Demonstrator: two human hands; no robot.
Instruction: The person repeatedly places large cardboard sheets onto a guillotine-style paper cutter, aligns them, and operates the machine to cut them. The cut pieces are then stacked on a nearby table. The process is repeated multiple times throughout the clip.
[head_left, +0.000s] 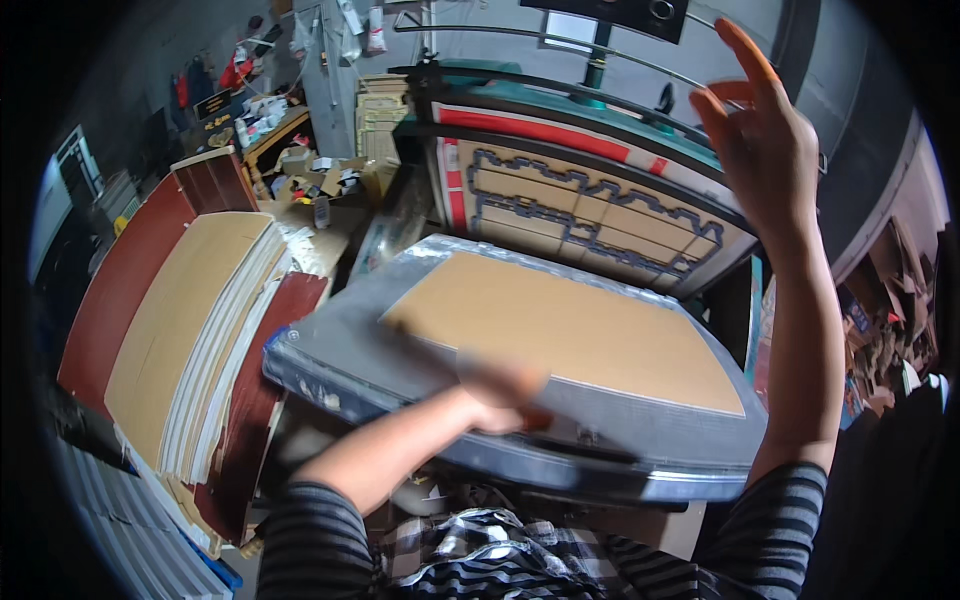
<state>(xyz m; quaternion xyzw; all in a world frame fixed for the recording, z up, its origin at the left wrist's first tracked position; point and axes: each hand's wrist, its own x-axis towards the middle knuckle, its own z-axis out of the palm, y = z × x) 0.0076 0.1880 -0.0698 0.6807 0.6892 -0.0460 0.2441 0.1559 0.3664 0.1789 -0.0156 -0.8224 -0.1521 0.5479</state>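
A flat brown cardboard sheet [560, 330] lies on the grey bed [340, 350] of a die-cutting press. My left hand [500, 395] is over the sheet's near edge, so smeared by motion that its fingers cannot be made out; whether it touches the sheet is unclear. Raised high on the right, my right hand [760, 135] has its fingers apart and nothing visible between them. It appears close to the thin metal bar [640, 62] of the press. Behind the bed stands the upright die board [590, 205], with dark stepped outlines on tan panels.
To the left a stack of cardboard sheets [165, 330] rests between dark red boards [115, 300]. Farther back is a cluttered wooden table [275, 140] with boxes and scraps near it. Cardboard scraps [895, 300] are piled at the far right.
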